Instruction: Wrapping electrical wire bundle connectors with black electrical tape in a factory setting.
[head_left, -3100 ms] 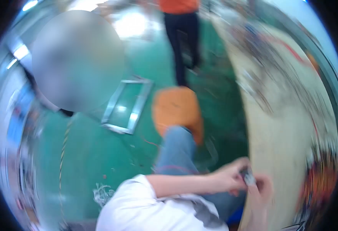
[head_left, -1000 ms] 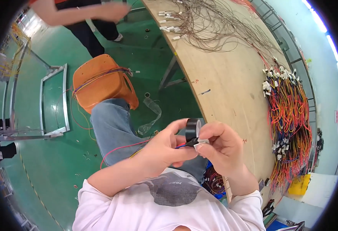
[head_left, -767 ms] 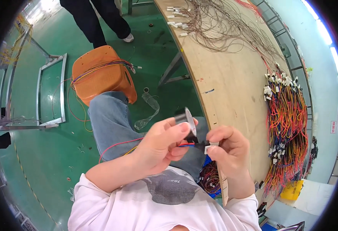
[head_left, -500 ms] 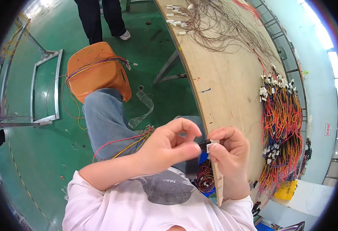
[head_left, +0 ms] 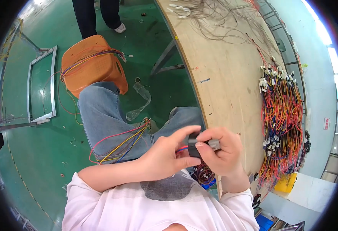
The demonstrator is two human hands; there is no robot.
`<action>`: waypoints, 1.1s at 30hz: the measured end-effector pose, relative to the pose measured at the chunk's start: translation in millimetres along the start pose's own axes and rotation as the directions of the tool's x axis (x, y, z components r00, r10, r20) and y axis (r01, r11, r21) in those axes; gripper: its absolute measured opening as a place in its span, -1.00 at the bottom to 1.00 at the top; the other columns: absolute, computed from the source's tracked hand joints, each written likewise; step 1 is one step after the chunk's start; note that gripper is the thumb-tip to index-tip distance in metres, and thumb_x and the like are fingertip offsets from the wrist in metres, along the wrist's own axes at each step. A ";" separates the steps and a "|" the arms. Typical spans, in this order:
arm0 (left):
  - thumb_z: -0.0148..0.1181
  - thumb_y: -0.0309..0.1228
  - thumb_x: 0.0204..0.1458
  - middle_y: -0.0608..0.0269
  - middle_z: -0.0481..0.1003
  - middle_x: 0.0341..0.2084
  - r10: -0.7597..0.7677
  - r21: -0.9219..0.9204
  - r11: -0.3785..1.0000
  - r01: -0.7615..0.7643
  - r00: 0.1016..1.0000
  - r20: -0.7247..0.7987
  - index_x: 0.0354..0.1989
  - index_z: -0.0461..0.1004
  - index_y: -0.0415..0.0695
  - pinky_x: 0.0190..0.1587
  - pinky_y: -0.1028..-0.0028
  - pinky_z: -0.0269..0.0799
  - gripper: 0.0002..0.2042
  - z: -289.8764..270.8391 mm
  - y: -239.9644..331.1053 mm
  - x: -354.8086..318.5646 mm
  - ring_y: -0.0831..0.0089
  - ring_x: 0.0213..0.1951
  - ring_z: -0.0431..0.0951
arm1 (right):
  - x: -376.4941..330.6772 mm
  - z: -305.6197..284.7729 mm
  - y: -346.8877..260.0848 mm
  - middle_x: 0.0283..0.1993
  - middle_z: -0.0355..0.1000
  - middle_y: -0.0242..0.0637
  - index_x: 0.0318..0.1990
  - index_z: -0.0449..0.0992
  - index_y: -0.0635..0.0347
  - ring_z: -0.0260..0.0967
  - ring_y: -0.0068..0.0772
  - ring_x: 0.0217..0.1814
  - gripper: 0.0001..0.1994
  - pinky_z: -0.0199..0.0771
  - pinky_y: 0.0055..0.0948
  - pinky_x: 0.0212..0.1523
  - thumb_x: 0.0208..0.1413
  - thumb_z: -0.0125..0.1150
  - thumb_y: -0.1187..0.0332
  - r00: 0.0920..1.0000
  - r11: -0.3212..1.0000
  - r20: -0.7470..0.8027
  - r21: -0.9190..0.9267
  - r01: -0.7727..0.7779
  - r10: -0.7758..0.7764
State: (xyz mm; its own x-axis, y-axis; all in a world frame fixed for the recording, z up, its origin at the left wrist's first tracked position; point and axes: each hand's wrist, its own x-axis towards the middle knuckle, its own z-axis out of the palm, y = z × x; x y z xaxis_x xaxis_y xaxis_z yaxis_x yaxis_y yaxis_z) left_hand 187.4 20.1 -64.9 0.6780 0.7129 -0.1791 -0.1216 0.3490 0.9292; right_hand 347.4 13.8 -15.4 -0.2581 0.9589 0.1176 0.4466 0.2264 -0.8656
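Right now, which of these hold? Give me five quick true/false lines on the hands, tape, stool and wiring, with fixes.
1. The right hand grips a pale connector. True.
2. The black tape roll lies on the wooden tabletop. False: it is up between the right hand and the left hand.
3. Red and yellow wire harnesses lie to the right of both hands. True.
4. The orange plastic stool has a bare seat. False: a wire bundle lies across it.
5. A co-worker's legs show beyond the stool. True.
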 end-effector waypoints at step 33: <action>0.29 -0.09 -0.29 0.15 0.30 -0.35 0.477 -0.387 0.821 -0.420 0.877 0.061 -0.22 0.33 -0.31 -0.43 0.61 0.19 -0.44 -16.1 -12.1 12.3 0.56 -0.40 0.31 | -20.6 -16.1 -4.9 -0.45 0.37 -0.34 -0.43 0.41 0.33 0.28 -0.64 -0.44 -0.86 0.26 -0.69 -0.42 -0.23 0.03 0.67 0.907 0.887 -0.187 0.354 -0.296 0.377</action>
State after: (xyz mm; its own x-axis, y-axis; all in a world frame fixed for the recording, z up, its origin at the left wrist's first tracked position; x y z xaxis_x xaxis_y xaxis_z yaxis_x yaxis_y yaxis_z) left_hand 185.6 34.5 -83.6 0.5808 0.7543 0.3060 -0.6651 0.2230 0.7127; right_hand 364.3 -4.3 -5.8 0.0943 0.9872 -0.1288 0.1691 -0.1434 -0.9751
